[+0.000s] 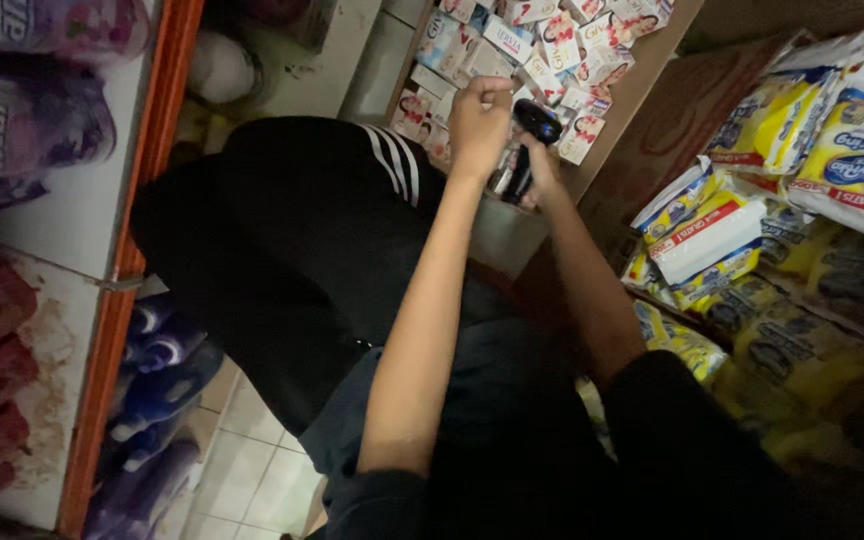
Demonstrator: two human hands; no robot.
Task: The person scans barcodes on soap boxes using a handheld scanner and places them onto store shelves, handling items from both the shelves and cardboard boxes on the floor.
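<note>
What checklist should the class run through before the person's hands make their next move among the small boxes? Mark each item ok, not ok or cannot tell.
1. Left hand over the small boxes: ok.
2. Left hand has a box in its grip: cannot tell.
3. Right hand holding the black handheld device: ok.
4. Yellow packets apart from both hands: ok.
5. Lighting good enough: not ok, dim.

Head view, looking down over a crate of small boxes [512,40]. The left hand [479,112] reaches to the crate's near edge, fingers curled over the boxes. Just right of it, the right hand [542,165] grips a black handheld device [535,122]. Right of the crate lie yellow packets [752,250]. Left of the crate, a black-clad knee [292,240] bends above the tiled floor [252,470].
</note>
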